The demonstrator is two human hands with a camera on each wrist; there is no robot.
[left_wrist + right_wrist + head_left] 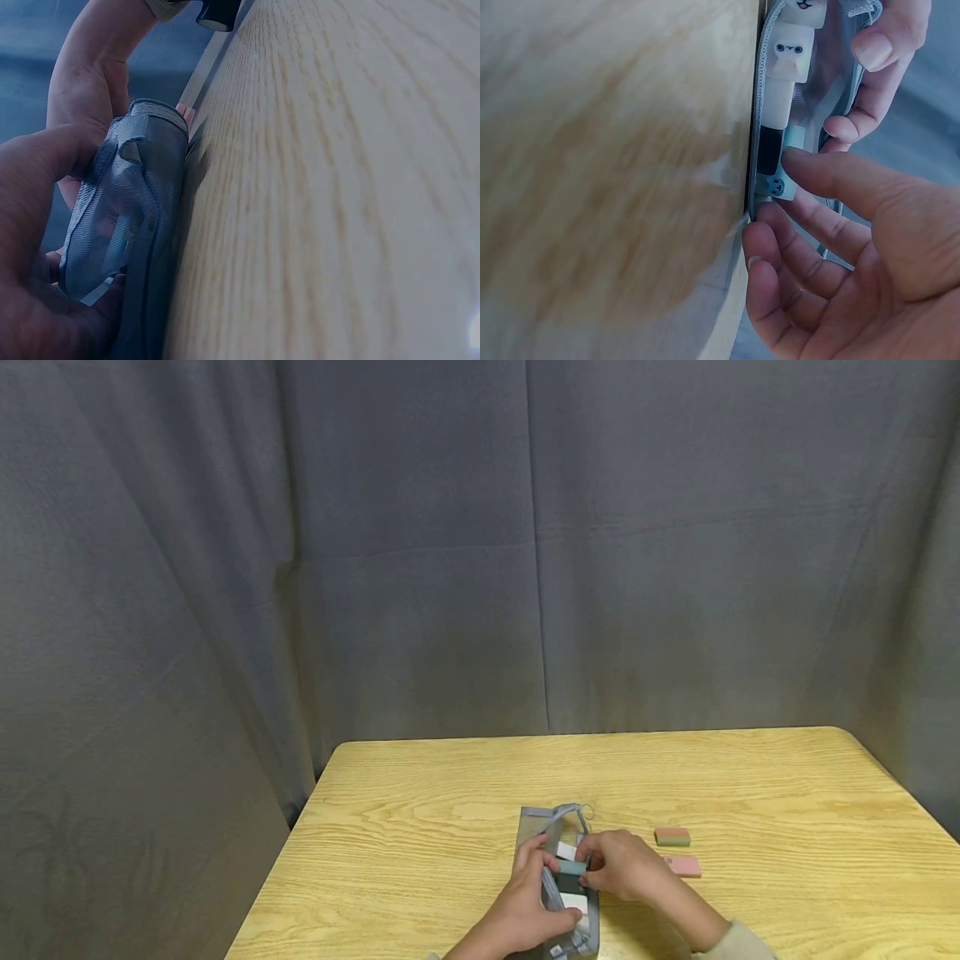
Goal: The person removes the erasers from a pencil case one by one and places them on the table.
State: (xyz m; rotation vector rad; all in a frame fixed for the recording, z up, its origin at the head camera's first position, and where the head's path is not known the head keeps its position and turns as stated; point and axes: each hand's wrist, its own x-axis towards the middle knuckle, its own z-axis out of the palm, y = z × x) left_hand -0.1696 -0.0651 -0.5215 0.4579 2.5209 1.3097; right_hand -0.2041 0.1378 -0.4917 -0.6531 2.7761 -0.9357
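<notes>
A grey mesh zip pouch lies on the table with its zipper undone. My left hand grips the pouch from the left side, thumb near the front end and fingers at the opening's edge. In the pouch's mouth, my right hand pinches a small teal block with a blue cartoon face, thumb on its near side. White pieces with printed faces and a dark piece line up beside it inside the pouch. Mesh hides much of the contents in the left wrist view.
Right of the pouch, a pink block and an orange-and-green block lie on the wooden table. A small ring hangs at the pouch's far end. Grey curtains surround the table's back and sides.
</notes>
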